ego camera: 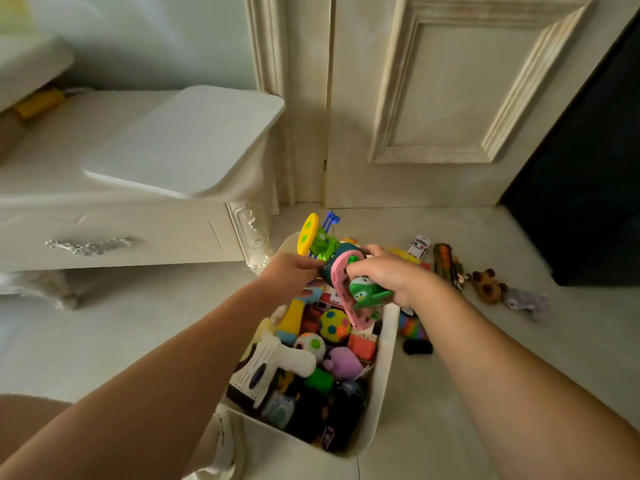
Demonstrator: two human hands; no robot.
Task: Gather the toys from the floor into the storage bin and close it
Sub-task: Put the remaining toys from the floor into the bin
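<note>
A white storage bin stands open on the floor, crowded with toys such as a multicoloured ball and a purple plush. Above its far end my left hand grips a green and yellow toy. My right hand holds a pink and teal toy together with a green figure. The white lid lies on the dresser. On the floor right of the bin lie a toy ambulance, a brown-green toy, a brown plush and a grey plush.
A white dresser with a drawer handle stands left of the bin. A cream panelled door is behind, and a dark cabinet rises at the right. A rainbow toy and a black item lie beside the bin's right wall.
</note>
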